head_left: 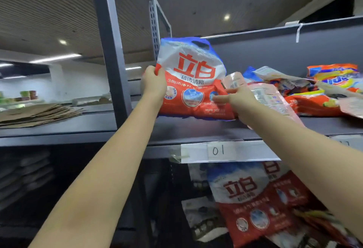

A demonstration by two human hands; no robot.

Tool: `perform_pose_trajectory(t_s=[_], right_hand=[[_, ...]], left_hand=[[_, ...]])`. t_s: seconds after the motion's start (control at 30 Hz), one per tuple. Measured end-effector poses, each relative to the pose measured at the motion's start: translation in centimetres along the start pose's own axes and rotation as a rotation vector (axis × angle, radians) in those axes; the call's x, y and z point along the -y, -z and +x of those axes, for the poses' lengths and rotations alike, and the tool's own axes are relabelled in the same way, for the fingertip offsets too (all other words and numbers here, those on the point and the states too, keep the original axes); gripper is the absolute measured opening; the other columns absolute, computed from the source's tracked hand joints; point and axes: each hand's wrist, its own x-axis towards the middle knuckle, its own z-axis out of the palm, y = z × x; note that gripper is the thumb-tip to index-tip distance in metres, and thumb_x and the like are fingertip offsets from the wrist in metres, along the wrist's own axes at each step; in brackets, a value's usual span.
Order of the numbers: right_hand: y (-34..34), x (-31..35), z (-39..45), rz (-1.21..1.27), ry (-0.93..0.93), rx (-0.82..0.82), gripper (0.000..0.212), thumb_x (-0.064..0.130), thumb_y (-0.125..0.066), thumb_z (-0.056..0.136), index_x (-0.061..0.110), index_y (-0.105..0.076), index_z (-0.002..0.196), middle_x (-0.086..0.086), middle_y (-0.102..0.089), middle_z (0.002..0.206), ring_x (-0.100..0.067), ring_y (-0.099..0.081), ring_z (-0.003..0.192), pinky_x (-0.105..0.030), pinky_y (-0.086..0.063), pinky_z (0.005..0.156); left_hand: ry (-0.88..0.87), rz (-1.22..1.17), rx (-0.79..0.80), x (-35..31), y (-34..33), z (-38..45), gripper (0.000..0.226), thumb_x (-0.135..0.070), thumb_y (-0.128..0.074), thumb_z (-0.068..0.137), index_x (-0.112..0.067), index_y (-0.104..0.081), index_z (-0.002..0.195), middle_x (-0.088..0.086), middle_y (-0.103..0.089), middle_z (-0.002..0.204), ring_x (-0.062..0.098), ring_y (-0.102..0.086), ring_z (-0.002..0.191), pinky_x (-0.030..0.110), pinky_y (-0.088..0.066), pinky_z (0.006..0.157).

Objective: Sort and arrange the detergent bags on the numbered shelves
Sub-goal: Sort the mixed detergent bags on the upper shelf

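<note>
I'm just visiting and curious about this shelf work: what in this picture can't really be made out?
Head view only:
- Second shelf label: cut off by the right forearm, number unreadable.
- Small print on the upright red-and-white bag: blurred, partly covered by the left hand and right hand.
- Bags below the 01 label: dark, overlapping, count unclear.
- Pile with the Tide bag: cut by the right edge.

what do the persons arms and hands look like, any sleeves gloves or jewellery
Both arms are bare from the frame's bottom edge to the wrist: no sleeves in view. The left hand and right hand wear no gloves, and no watch, bracelet or ring shows on either. No markings are visible on the forearms.
</note>
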Motion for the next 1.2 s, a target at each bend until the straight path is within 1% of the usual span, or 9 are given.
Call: perform_pose_trajectory(t_s=[0.1, 0.2, 0.3, 0.37, 0.57, 0.77, 0.9, 1.0, 1.2], right_hand=[[1.3, 1.2, -1.2, 0.12, -0.003, 0.057, 0.024, -0.005, -0.075, 0.072, 0.01, -0.058, 0.081, -0.024, -0.065, 0.108, -0.035, -0.065, 0.087, -0.05, -0.053, 0.087], [2.6, 1.4, -1.7, 0.178, -0.048, 0.072, 0.03, -0.005, -0.074, 0.073, -0.005, -0.062, 0.101, -0.026, -0.065, 0.109, -0.039, -0.065, 0.091, -0.053, -0.052, 0.087], [3.5, 1.2, -1.8, 0.19, -0.042, 0.094, 0.018, -0.005, -0.074, 0.073, 0.003, -0.062, 0.084, -0.02, -0.066, 0.094, -0.034, -0.065, 0.08, -0.053, -0.053, 0.086], [3.7, 0.8, -1.7, 0.17, -0.046, 0.1, 0.017, -0.004, -0.074, 0.074, 0.004, -0.061, 0.08, -0.014, -0.066, 0.085, -0.026, -0.063, 0.069, -0.046, -0.056, 0.078], [2.4, 0.1, -1.5, 0.145, -0.081, 0.184, 0.032, -0.003, -0.072, 0.077, -0.009, -0.063, 0.107, -0.009, -0.063, 0.074, -0.008, -0.061, 0.042, -0.017, -0.049, 0.04], [-0.7, 2.0, -0.4, 0.132, 0.085, 0.238, 0.019, 0.003, -0.072, 0.077, 0.001, -0.07, 0.095, -0.013, -0.066, 0.082, -0.025, -0.064, 0.073, -0.04, -0.056, 0.082], [0.3, 4.0, 0.8, 0.097, 0.189, 0.192, 0.008, 0.007, -0.07, 0.08, 0.013, -0.065, 0.079, -0.011, -0.067, 0.083, -0.027, -0.064, 0.079, -0.041, -0.054, 0.082], [3.4, 4.6, 1.2, 0.092, 0.218, 0.102, 0.011, 0.004, -0.069, 0.081, 0.011, -0.062, 0.076, -0.008, -0.065, 0.075, -0.02, -0.062, 0.067, -0.036, -0.054, 0.073], [15.8, 4.1, 0.2, 0.013, 0.214, -0.11, 0.012, 0.003, -0.07, 0.079, 0.011, -0.062, 0.078, -0.006, -0.067, 0.073, -0.018, -0.064, 0.064, -0.033, -0.056, 0.069]], left_hand=[[-0.124, 0.019, -0.06, -3.0, 0.1, -1.6, 0.017, -0.031, -0.045, 0.096, -0.015, -0.051, 0.092, 0.004, -0.061, 0.096, 0.024, -0.063, 0.088, 0.038, -0.054, 0.078], [-0.179, 0.112, -0.102, -5.0, -0.4, -3.7, 0.023, -0.031, -0.04, 0.099, -0.012, -0.052, 0.099, -0.001, -0.054, 0.097, 0.015, -0.054, 0.084, 0.027, -0.042, 0.071], [-0.205, 0.163, -0.154, -5.8, -0.6, -5.4, 0.031, -0.032, -0.039, 0.1, -0.007, -0.053, 0.111, 0.003, -0.056, 0.104, 0.017, -0.054, 0.089, 0.029, -0.042, 0.074], [-0.183, 0.188, -0.167, -5.9, -0.5, -6.1, 0.032, -0.035, -0.039, 0.1, -0.008, -0.052, 0.112, 0.006, -0.058, 0.11, 0.02, -0.057, 0.094, 0.033, -0.047, 0.079], [-0.127, 0.151, -0.223, -5.1, 1.4, -7.5, 0.026, -0.038, -0.038, 0.1, -0.015, -0.048, 0.102, 0.0, -0.058, 0.104, 0.016, -0.06, 0.094, 0.035, -0.052, 0.082], [-0.122, 0.075, -0.341, -5.3, 4.7, -6.4, 0.031, -0.04, -0.034, 0.101, -0.012, -0.048, 0.101, -0.001, -0.057, 0.098, 0.011, -0.058, 0.083, 0.022, -0.044, 0.063], [-0.072, -0.157, -0.248, -5.4, 4.6, -5.2, 0.023, -0.039, -0.037, 0.101, -0.017, -0.046, 0.1, -0.005, -0.059, 0.09, 0.011, -0.061, 0.08, 0.022, -0.047, 0.059], [0.02, -0.321, -0.058, -5.8, 2.0, -5.0, 0.02, -0.039, -0.041, 0.1, -0.021, -0.048, 0.105, -0.008, -0.061, 0.085, 0.008, -0.062, 0.074, 0.023, -0.05, 0.059], [0.076, -0.685, 0.26, -8.9, -8.4, -7.7, 0.01, -0.028, -0.052, 0.097, -0.022, -0.056, 0.091, -0.003, -0.069, 0.077, 0.009, -0.069, 0.061, 0.028, -0.056, 0.056]])
